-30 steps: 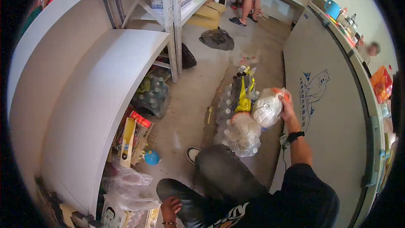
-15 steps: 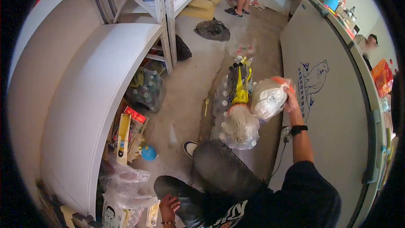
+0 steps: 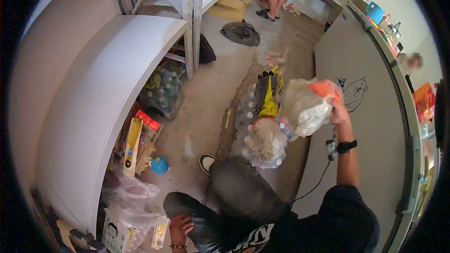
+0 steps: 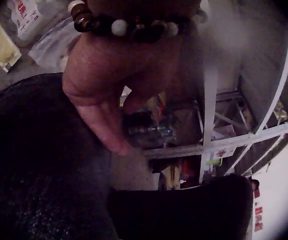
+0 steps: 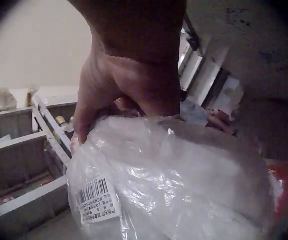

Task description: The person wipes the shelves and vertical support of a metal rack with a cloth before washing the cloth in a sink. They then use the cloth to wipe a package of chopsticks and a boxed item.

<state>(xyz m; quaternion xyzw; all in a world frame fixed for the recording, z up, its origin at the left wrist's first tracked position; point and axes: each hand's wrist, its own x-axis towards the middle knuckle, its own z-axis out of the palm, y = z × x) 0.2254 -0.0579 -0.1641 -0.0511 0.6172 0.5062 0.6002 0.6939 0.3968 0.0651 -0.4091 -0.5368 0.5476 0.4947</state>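
My right hand (image 3: 340, 111) grips the top of a clear plastic bag (image 3: 304, 110) with something white inside and an orange patch near the fingers. In the right wrist view, a barcode label (image 5: 98, 200) shows on the bag's side. The bag hangs beside a shrink-wrapped pack of bottles (image 3: 243, 117) on the floor. On that pack lie a bagged whitish stringy bundle (image 3: 268, 138) with an orange-red edge and a black-and-yellow packet (image 3: 269, 94) that looks like gloves. My left hand (image 3: 180, 228) rests on my knee with relaxed fingers, holding nothing.
A large chest freezer (image 3: 375, 159) with a bear drawing stands along the right. To the left, a white shelf (image 3: 108, 89) has bottles (image 3: 164, 93), boxes and plastic bags beneath it. A blue ball-like object (image 3: 159, 165) and a black bag (image 3: 240, 33) lie on the floor. Another person's legs (image 3: 276, 2) show farther back.
My right hand has moved to the right with the clear bag, which is now farther from the stringy bundle and tilted more, its orange part showing larger. The left hand stays on the knee.
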